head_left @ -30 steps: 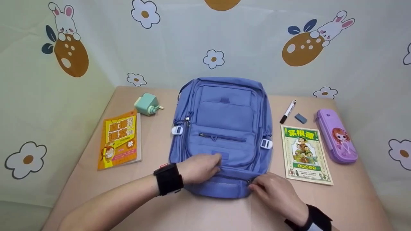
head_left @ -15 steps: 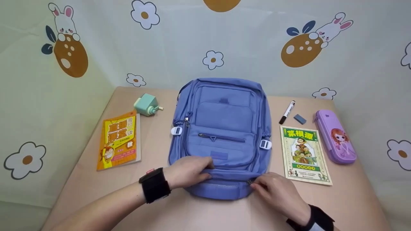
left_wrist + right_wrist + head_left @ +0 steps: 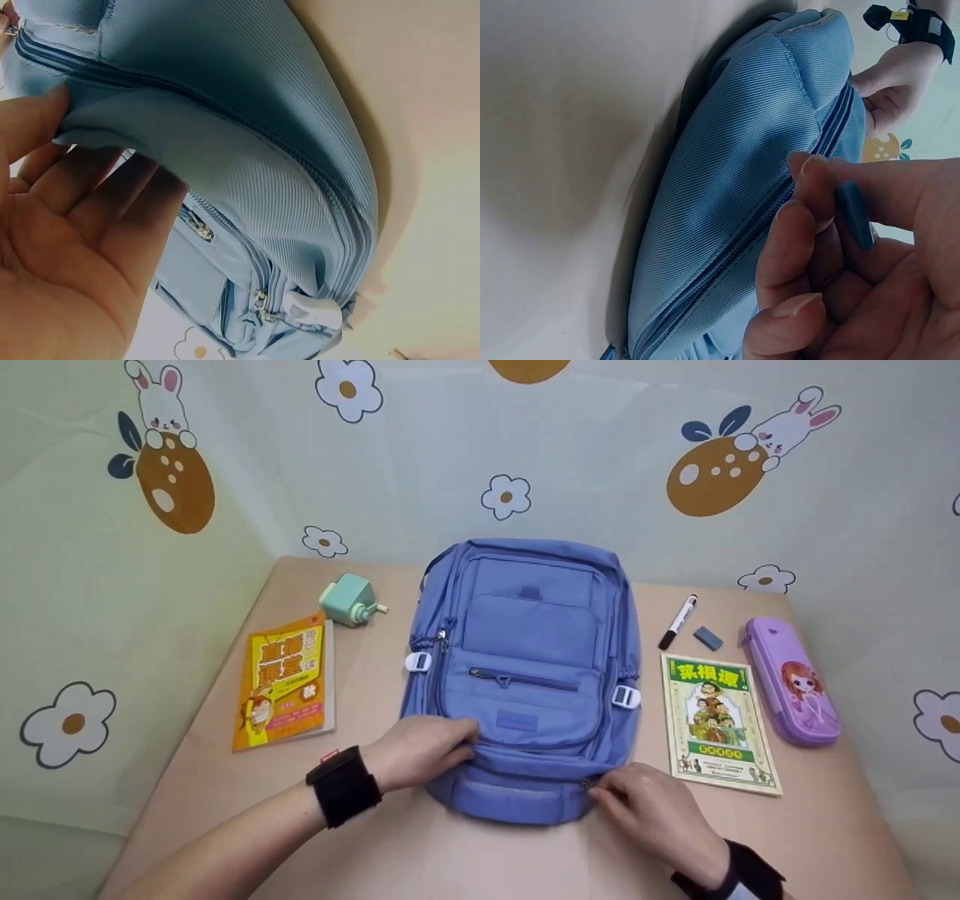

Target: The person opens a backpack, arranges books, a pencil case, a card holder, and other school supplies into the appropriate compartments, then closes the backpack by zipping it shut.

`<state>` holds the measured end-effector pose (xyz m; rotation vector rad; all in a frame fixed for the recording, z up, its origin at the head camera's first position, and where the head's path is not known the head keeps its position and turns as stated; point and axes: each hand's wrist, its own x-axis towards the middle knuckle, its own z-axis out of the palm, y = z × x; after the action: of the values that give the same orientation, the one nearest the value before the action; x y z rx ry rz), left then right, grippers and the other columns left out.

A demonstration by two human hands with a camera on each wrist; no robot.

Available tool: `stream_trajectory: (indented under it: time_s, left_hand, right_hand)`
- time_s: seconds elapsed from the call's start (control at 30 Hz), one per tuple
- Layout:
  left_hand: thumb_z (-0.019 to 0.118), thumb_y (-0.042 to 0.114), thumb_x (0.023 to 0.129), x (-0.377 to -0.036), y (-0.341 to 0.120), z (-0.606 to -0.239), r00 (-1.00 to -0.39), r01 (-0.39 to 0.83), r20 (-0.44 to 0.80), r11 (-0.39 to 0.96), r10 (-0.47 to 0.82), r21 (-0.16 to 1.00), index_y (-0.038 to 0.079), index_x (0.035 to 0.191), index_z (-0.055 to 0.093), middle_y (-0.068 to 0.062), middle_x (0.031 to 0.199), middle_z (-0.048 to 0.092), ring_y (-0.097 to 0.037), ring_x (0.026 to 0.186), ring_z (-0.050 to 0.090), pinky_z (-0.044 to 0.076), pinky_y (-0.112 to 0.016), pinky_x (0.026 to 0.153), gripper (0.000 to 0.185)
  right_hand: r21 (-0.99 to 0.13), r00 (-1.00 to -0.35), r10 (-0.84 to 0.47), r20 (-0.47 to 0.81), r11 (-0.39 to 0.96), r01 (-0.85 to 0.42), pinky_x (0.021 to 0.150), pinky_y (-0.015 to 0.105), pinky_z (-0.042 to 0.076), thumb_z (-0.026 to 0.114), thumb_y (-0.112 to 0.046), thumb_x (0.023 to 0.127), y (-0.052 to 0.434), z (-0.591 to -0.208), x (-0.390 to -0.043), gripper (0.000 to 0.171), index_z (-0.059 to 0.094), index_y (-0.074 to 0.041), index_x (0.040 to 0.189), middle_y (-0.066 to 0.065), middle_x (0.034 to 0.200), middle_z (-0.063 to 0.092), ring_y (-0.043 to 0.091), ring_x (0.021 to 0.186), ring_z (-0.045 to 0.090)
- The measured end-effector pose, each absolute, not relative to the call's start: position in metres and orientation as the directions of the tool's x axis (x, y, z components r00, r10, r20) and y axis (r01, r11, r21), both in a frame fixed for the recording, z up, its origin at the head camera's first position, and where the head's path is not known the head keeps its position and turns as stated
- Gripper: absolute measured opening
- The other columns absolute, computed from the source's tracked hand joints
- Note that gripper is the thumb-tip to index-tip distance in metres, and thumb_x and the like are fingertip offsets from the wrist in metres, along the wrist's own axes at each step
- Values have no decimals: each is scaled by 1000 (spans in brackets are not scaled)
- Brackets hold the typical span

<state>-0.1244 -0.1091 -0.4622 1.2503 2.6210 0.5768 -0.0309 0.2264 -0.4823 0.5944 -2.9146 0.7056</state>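
Left fingers (image 3: pixel 144 223) pinch ribbed fabric (image 3: pixel 202 146) on the blue, white-buckled backpack (image 3: pixel 529 626), right fingers (image 3: pixel 787 241) its blue zipper pull (image 3: pixel 853 215).

The blue backpack (image 3: pixel 534 634) lies flat on the desk (image 3: pixel 487 870), its pocketed front facing up and its rounded end towards the person. A short zip (image 3: pixel 525 679) with a triangular pull crosses the front slightly aslant, above a small darker patch (image 3: pixel 516 721). White buckles (image 3: pixel 626 697) sit out at both sides. Round the near end, by a broad fabric band (image 3: pixel 510 803), runs a long zip (image 3: pixel 727 259). From where I stand, the left hand (image 3: pixel 424 750) pinches a fold of cloth beside it, while the right hand (image 3: pixel 656 806) grips its blue pull tab (image 3: pixel 854 214) near the right corner.
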Motion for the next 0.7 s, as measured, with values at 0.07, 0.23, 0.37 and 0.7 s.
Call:
stream_trajectory:
  time_s: [0.07,0.23,0.37,0.7]
  left_hand:
    - [65,20,101,-126,-107,-463,-636,699,-6,580,771,418,14,98,57,4,81,61,-14,74,63,54,-33,67,10]
    - [65,18,101,-128,-105,-463,-646,684,-17,588,764,432,14,98,57,4,81,62,-14,73,63,54,-33,66,10]
    - [66,17,100,-129,-104,-463,-643,690,-1,580,766,433,13,96,57,4,78,60,-13,69,59,52,-32,63,11]
    - [66,18,100,-128,-103,-465,-649,689,3,586,760,426,13,95,56,3,76,60,-15,69,61,53,-33,63,12]
  right_hand:
    - [-429,-922,-353,162,816,-388,65,29,52,77,-25,92,225,-482,-31,12,72,-25,81,-16,79,65,3,73,60]
    - [-423,-915,-365,170,812,-402,63,28,50,77,-24,92,218,-479,-31,15,70,-25,79,-18,77,62,2,70,58]
    - [-402,-904,-385,186,810,-428,60,27,49,77,-24,92,208,-477,-31,16,69,-25,78,-18,75,60,2,68,56]
    - [-345,-863,-467,193,791,-506,56,28,47,75,-24,92,177,-468,-35,16,68,-23,78,-15,73,60,4,64,57]
